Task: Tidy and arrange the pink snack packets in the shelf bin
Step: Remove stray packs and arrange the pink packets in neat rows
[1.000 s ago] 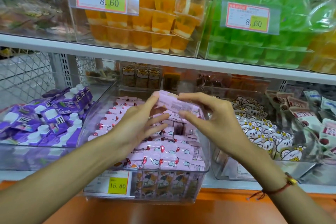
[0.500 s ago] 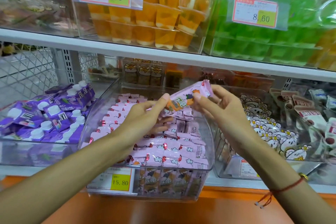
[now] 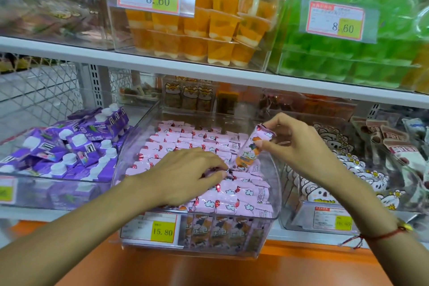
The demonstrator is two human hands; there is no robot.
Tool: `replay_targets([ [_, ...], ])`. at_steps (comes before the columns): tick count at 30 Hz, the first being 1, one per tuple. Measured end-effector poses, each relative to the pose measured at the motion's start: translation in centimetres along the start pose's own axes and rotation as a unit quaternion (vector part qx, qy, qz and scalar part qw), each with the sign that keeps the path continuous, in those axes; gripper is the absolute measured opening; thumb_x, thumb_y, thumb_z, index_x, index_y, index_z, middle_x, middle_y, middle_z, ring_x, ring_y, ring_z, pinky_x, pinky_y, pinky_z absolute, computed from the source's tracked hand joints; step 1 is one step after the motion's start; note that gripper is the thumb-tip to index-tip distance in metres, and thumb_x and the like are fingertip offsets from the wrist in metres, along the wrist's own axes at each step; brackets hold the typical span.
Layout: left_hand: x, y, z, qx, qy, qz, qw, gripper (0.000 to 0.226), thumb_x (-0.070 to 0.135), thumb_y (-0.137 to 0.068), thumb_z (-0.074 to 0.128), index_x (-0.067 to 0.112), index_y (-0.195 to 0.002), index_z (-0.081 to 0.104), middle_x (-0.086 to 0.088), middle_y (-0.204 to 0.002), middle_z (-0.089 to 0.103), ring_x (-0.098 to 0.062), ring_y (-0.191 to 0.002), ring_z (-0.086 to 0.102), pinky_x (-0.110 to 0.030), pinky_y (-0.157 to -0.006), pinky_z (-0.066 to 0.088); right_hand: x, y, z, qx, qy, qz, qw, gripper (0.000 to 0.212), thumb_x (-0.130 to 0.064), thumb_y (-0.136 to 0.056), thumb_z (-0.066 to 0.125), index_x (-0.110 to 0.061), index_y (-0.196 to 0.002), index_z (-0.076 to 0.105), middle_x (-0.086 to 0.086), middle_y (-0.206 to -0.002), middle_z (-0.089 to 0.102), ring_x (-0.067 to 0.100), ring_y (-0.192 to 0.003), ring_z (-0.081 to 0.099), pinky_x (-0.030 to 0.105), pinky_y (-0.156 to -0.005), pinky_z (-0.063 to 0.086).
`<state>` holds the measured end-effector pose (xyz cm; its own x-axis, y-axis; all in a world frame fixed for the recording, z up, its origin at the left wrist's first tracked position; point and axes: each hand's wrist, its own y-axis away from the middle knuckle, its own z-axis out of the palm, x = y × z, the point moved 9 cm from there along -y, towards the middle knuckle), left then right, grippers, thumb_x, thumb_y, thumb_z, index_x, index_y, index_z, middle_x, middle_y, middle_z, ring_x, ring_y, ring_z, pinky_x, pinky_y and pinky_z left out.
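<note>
both hands work over a clear shelf bin [image 3: 274, 176] of pink snack packets [image 3: 234, 195]. left hand [image 3: 185, 176] lies palm down on the packed rows, fingertips curled into the packets at mid-bin, likely parting a slot. right hand [image 3: 299, 146] pinches one pink and orange packet [image 3: 249, 150] by its top end, holding it nearly upright just above the rows, seemingly ready to slide it in. purple pouches [image 3: 69, 148] fill the neighbouring bin on the left.

Left hand [image 3: 185, 174] lies palm-down, fingers curled; right hand [image 3: 299, 146] raised, pinching.
</note>
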<state>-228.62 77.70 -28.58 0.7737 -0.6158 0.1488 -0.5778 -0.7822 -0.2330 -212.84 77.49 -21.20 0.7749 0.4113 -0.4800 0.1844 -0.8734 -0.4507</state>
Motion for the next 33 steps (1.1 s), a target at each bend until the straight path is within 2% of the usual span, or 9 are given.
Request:
replay_targets([
  [3,-0.1,0.0,0.3,-0.005,0.022,-0.002,1.000,0.039,0.052,-0.098,0.030,0.038,-0.127,0.052,0.020,-0.125,0.056,-0.007,-0.113,0.049,-0.034,-0.092,0.044,-0.9,-0.7,1.5,-0.082,0.117,-0.025,0.989,0.024,-0.032,-0.076,0.077,-0.026,-0.097,0.067,-0.009,-0.091,0.067,0.013,-0.085,0.064,0.030,-0.075,0.050],
  [7,-0.2,0.0,0.4,-0.002,0.043,-0.003,0.999,0.038,0.054,-0.097,0.030,0.040,-0.127,0.051,0.023,-0.125,0.055,-0.003,-0.112,0.047,-0.032,-0.091,0.043,-1.8,-1.3,4.6,-0.106,0.269,-0.078,0.954,0.032,-0.045,-0.081,0.068,-0.031,-0.110,0.068,-0.005,-0.111,0.060,0.018,-0.109,0.050,0.031,-0.081,0.038],
  [11,-0.3,-0.1,0.4,0.001,0.061,-0.003,0.998,0.039,0.055,-0.097,0.031,0.040,-0.126,0.052,0.024,-0.126,0.054,0.000,-0.111,0.047,-0.029,-0.090,0.042,-1.7,-0.6,7.7,-0.167,0.348,-0.129,0.914,0.027,-0.037,-0.094,0.047,-0.035,-0.110,0.068,-0.003,-0.112,0.060,0.020,-0.111,0.043,0.035,-0.083,0.030],
  [16,-0.3,-0.5,0.1,0.009,0.084,-0.004,0.996,0.035,0.048,-0.099,0.034,0.039,-0.127,0.052,0.022,-0.128,0.053,-0.002,-0.116,0.044,-0.029,-0.094,0.040,-1.3,0.2,4.6,-0.095,0.289,-0.120,0.945,0.028,-0.035,-0.092,0.052,-0.035,-0.119,0.061,-0.007,-0.122,0.054,0.016,-0.113,0.041,0.033,-0.088,0.031],
  [20,1.1,-2.8,0.1,0.014,0.080,0.015,0.997,0.036,0.037,-0.101,0.037,0.035,-0.136,0.046,0.015,-0.136,0.047,-0.006,-0.121,0.038,-0.024,-0.093,0.032,1.5,1.4,1.0,-0.013,0.216,-0.018,0.976,0.033,-0.036,-0.088,0.059,-0.025,-0.119,0.058,-0.003,-0.108,0.059,0.018,-0.104,0.052,0.031,-0.082,0.043],
  [23,2.9,-4.7,1.5,-0.032,0.063,0.026,0.997,0.037,0.032,-0.101,0.038,0.030,-0.137,0.046,0.009,-0.135,0.049,-0.014,-0.119,0.040,-0.031,-0.094,0.035,3.1,2.1,1.6,-0.029,0.133,0.035,0.990,0.027,-0.038,-0.090,0.056,-0.024,-0.113,0.059,-0.013,-0.077,0.060,0.011,-0.075,0.060,0.028,-0.068,0.048],
  [25,3.1,-5.4,2.2,-0.052,0.050,0.023,0.997,0.036,0.031,-0.101,0.037,0.030,-0.135,0.048,0.009,-0.132,0.051,-0.016,-0.118,0.040,-0.034,-0.094,0.036,3.3,2.2,1.7,-0.016,0.110,0.036,0.993,0.022,-0.036,-0.091,0.056,-0.024,-0.109,0.061,-0.014,-0.069,0.059,0.005,-0.067,0.059,0.027,-0.063,0.046],
  [28,2.9,-5.3,2.3,-0.072,0.045,0.036,0.996,0.037,0.034,-0.101,0.033,0.032,-0.133,0.051,0.012,-0.131,0.053,-0.013,-0.116,0.039,-0.035,-0.099,0.035,3.5,2.1,1.7,0.000,0.092,0.035,0.995,0.017,-0.032,-0.090,0.058,-0.023,-0.104,0.062,-0.012,-0.066,0.062,0.007,-0.066,0.061,0.029,-0.064,0.048],
  [33,2.8,-4.3,2.4,-0.106,0.051,0.053,0.992,0.040,0.036,-0.103,0.028,0.034,-0.141,0.041,0.017,-0.144,0.042,-0.008,-0.130,0.029,-0.029,-0.108,0.024,2.9,1.6,1.8,0.007,0.121,0.025,0.992,0.011,-0.025,-0.088,0.057,-0.021,-0.098,0.059,-0.005,-0.069,0.067,0.019,-0.069,0.062,0.034,-0.064,0.049],
])
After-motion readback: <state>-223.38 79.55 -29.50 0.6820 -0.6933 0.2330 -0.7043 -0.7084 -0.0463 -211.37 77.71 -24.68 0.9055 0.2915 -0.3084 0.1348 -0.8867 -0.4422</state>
